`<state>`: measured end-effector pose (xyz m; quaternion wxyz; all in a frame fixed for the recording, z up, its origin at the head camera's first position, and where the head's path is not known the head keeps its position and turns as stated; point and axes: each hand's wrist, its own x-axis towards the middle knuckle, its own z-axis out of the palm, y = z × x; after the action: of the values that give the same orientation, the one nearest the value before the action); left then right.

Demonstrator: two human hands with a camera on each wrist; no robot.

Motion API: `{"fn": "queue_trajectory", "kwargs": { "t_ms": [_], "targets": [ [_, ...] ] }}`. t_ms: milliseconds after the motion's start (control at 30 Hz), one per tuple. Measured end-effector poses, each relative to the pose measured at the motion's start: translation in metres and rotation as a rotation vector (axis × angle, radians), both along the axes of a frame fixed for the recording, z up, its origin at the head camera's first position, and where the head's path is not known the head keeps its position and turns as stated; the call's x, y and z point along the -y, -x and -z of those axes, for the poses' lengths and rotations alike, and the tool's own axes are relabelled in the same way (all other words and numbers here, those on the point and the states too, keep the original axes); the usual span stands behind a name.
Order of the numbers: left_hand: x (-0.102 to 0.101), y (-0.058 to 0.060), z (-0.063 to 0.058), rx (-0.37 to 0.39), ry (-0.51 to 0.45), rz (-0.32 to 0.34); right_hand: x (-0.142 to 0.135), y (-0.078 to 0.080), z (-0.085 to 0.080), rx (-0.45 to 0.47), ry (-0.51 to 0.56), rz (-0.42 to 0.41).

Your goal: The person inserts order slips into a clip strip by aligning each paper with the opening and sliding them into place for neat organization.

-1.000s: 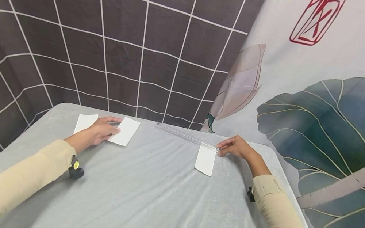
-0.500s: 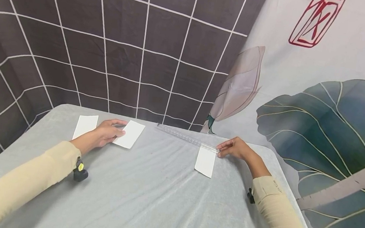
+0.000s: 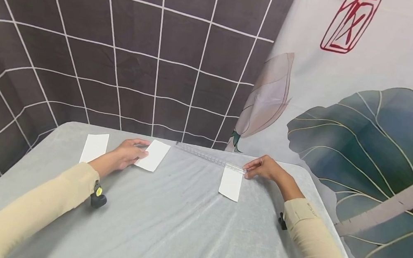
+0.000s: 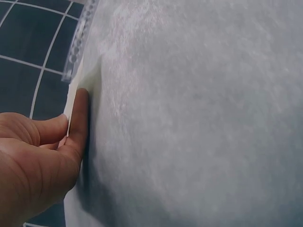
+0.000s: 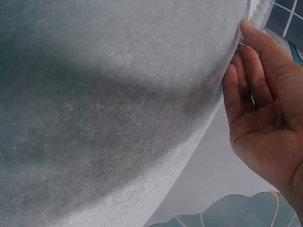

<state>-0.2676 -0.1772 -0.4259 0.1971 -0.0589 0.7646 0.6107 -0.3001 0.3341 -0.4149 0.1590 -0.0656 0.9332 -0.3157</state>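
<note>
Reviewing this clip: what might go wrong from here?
The held card, pinched in the left hand, is close to the free end of the clear ruler, so it might nudge it. The right hand pinches the ruler's other end, which overlaps a second card; a slip or tug could shift both.

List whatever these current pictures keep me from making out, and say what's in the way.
- Head view: the lower right corner of the leftmost paper, behind the left forearm.
- Head view: fingertips of the left hand under the held paper, hidden by it.
- Head view: markings on the clear ruler, too small to read.
- Right wrist view: most of that ruler, cut off by the top edge.
</note>
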Motion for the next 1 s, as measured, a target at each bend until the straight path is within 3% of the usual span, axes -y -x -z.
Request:
{"fn": "queue_trajectory", "kwargs": {
  "t_ms": [567, 1000],
  "targets": [
    [-0.022, 0.005, 0.002, -0.012, -0.010, -0.005, 0.002, 0.000, -0.001, 0.009, -0.006, 0.013],
    [-0.022, 0.005, 0.003, -0.013, 0.011, -0.010, 0.001, 0.001, 0.000, 0.005, -0.016, 0.025]
  ]
}}
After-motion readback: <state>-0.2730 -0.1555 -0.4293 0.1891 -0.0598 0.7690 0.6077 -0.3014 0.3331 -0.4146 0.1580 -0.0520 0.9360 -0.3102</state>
